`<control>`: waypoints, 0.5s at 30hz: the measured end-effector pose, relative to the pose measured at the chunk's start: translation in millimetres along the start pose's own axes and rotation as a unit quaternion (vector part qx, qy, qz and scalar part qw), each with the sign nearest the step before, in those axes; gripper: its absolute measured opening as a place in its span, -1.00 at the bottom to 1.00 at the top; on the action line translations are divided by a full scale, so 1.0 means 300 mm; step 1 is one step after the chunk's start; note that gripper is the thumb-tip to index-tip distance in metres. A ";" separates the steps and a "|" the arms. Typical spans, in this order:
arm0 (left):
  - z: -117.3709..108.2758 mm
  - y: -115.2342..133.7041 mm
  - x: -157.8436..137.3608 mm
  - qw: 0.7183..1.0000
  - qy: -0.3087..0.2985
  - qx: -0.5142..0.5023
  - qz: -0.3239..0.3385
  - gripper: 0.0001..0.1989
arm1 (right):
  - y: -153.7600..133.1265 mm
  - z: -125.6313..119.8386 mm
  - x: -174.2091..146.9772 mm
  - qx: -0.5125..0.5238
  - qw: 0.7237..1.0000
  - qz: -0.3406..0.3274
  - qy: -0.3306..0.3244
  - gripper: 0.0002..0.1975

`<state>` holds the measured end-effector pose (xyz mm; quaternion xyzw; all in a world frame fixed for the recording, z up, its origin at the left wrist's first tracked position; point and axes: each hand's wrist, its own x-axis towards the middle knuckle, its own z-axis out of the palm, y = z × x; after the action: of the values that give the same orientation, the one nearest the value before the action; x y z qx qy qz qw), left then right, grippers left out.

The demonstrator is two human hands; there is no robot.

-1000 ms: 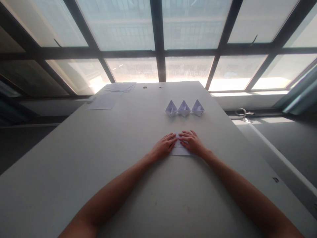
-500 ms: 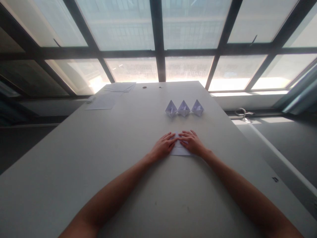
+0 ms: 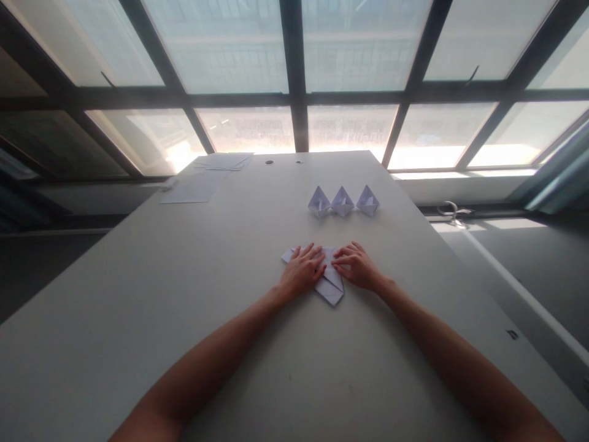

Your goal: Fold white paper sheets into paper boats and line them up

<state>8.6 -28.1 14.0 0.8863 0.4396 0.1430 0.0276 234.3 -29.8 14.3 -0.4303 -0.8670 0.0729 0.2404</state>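
A folded white sheet of paper (image 3: 333,293) lies on the table at a slant, one corner pointing toward me and another sticking out to the left. Across it rests my left hand (image 3: 304,267), open and flat with the fingers spread, covering much of its middle. My right hand (image 3: 359,265) is at the paper's right edge, thumb and forefinger bent together on it. Beyond my hands three folded paper boats stand in a row: a left boat (image 3: 318,201), a middle boat (image 3: 342,201) and a right boat (image 3: 367,201).
Loose white sheets (image 3: 191,189) lie at the far left of the white table (image 3: 184,294). Two small round spots show near its far edge. Large windows (image 3: 350,49) rise behind it. A metal ring-shaped object (image 3: 453,212) is beyond the right edge.
The folded paper has turned from square-on to a slant, with a corner now out to the left. My right hand has narrowed its fingers at the paper's edge; the boats stay put.
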 end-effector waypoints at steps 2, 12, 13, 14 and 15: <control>0.012 0.003 -0.003 1.000 -0.008 -0.002 0.001 -0.53 | -0.007 -0.004 0.001 0.000 1.000 -0.005 0.002 -0.83; 0.049 -0.011 -0.004 0.999 -0.032 -0.009 0.014 -0.45 | 0.006 0.041 -0.006 -0.119 0.988 0.097 -0.018 -0.57; 0.049 -0.011 -0.004 0.999 -0.033 -0.008 0.015 -0.45 | 0.006 0.044 -0.007 -0.122 0.987 0.105 -0.017 -0.56; 0.048 -0.011 -0.003 0.999 -0.034 -0.007 0.016 -0.45 | 0.005 0.047 -0.007 -0.123 0.986 0.111 -0.015 -0.55; 0.048 -0.010 -0.003 0.999 -0.034 -0.006 0.017 -0.45 | 0.003 0.050 -0.008 -0.123 0.986 0.114 -0.014 -0.54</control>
<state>9.7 -25.8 -0.5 0.8979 0.4223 0.1160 0.0454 229.1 -29.8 0.1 -0.5520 -0.8176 -0.0014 0.1639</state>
